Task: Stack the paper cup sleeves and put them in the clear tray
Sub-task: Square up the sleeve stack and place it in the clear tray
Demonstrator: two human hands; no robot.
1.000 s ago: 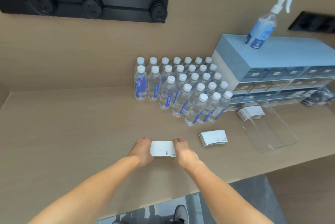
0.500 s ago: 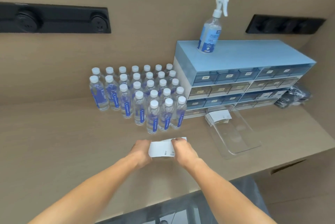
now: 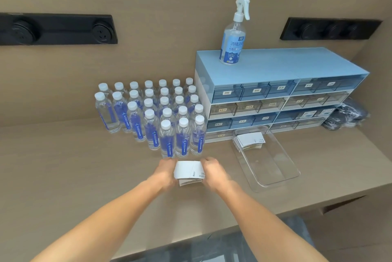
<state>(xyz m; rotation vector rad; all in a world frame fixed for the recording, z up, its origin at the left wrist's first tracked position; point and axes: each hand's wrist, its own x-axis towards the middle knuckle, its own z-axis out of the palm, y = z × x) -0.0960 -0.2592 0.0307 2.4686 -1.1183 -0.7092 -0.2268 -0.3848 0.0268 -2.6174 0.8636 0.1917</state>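
A stack of white paper cup sleeves (image 3: 187, 172) rests on the counter just in front of the water bottles. My left hand (image 3: 165, 173) grips its left end and my right hand (image 3: 213, 173) grips its right end. To the right lies the clear tray (image 3: 275, 174), long and shallow. A second stack of white sleeves (image 3: 249, 140) sits inside the tray at its far end. The near part of the tray holds nothing.
Several water bottles (image 3: 152, 113) with blue labels stand in rows behind my hands. A blue drawer unit (image 3: 275, 96) stands at the back right with a spray bottle (image 3: 233, 36) on top. A black bundle (image 3: 345, 116) lies at its right end. The counter edge (image 3: 233, 225) runs close below my forearms.
The loose stack that lay to the right of my hands is now merged under the sleeves I hold. The camera view has swung right, bringing the whole tray into sight.
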